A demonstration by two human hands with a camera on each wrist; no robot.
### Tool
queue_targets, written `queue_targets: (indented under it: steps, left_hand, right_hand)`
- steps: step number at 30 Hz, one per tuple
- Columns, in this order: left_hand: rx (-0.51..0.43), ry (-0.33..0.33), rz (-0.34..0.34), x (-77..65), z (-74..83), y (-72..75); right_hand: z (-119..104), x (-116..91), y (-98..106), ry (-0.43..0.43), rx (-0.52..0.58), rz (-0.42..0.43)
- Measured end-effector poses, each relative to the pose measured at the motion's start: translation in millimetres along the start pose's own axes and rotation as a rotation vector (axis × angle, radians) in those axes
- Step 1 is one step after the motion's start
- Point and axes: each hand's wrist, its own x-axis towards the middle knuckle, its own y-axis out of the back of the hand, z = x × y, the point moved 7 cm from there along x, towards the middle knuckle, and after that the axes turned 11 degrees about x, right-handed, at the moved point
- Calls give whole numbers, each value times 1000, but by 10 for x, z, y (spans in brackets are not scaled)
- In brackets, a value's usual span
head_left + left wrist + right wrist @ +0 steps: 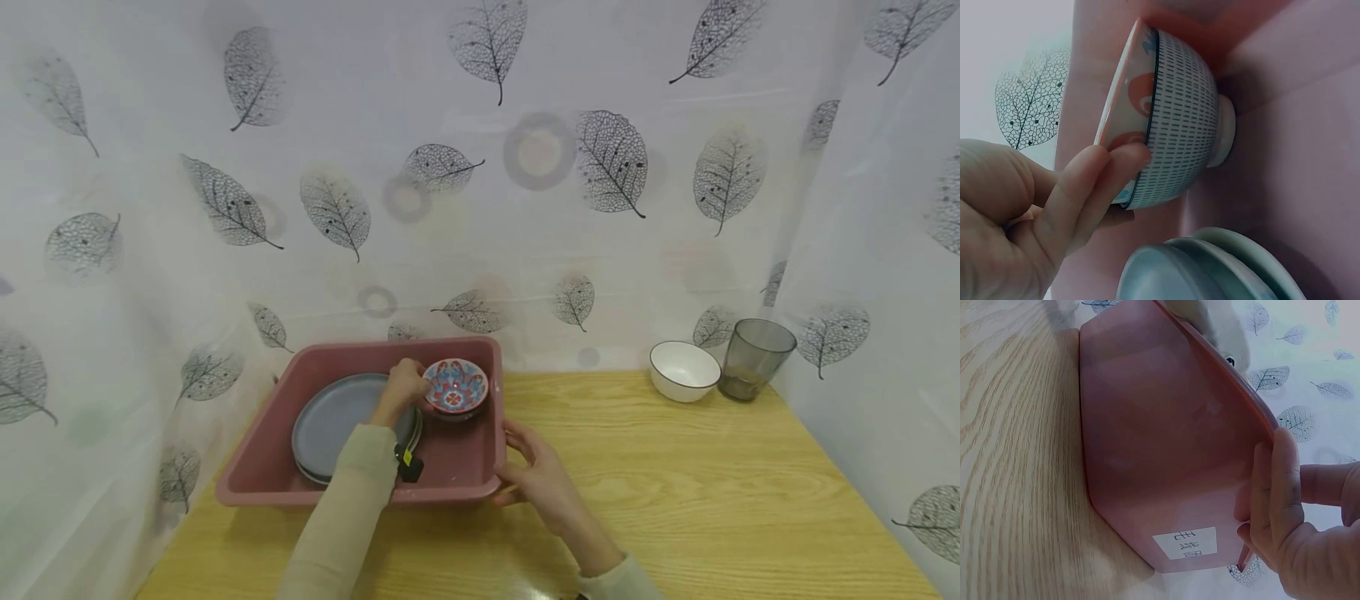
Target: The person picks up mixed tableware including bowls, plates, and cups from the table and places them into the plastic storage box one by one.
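Wood-grain desk (675, 483) carries everything, backed by a white curtain printed with grey leaves (480, 167). On the desk's left part sits a pink plastic tub (258, 467), and a white label (1185, 542) shows on its outer wall in the right wrist view. Inside the tub lies a stack of grey plates (337, 417), with the patterned bowl (456, 386) just beside them in the far right corner. From the left wrist view the bowl's foot is against the tub wall and its rim is tilted toward the person.

Left hand (403, 385) pinches the bowl's rim, fingers (1116, 164) curled over the edge. Right hand (542, 479) rests on the tub's right outer wall near the front corner, fingers (1279, 481) fairly straight and pressed flat to the plastic, bracing rather than grasping.

To handle the bowl well, the rim pinch looks thin; a deeper hold would probably be steadier, and it should move clear of the plates so nothing knocks. The bracing hand should keep the tub from sliding on the desk.

Well apart at the far right stand a white bowl (684, 370) and, just beside it, a grey tumbler (754, 358).
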Motion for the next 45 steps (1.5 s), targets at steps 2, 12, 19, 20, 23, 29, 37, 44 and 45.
queue_targets:
  steps: [2, 12, 19, 20, 23, 29, 37, 44, 45]
  left_hand:
    - [13, 1, -3, 1, -1, -9]
    - [90, 33, -24, -31, 28, -10]
    - [153, -12, 0, -6, 39, -20]
    - [143, -11, -3, -4, 36, -24]
    - [82, 16, -25, 0, 24, -39]
    - [-18, 56, -75, 11, 7, -79]
    - [112, 16, -26, 14, 24, -13]
    - [286, 8, 78, -16, 48, 111]
    - [307, 7, 90, -16, 51, 123]
  right_hand:
    - [0, 1, -1, 0, 0, 1]
    - [-3, 11, 4, 14, -2, -9]
    - [-10, 16, 24, 4, 2, -7]
    - [-12, 16, 22, 4, 1, -9]
    - [-17, 12, 15, 6, -1, -15]
    - [-13, 10, 22, 4, -4, -11]
    - [-6, 18, 18, 8, -21, -21]
    - [-24, 12, 80, -9, -56, 10]
    - [-30, 13, 96, -11, -62, 17]
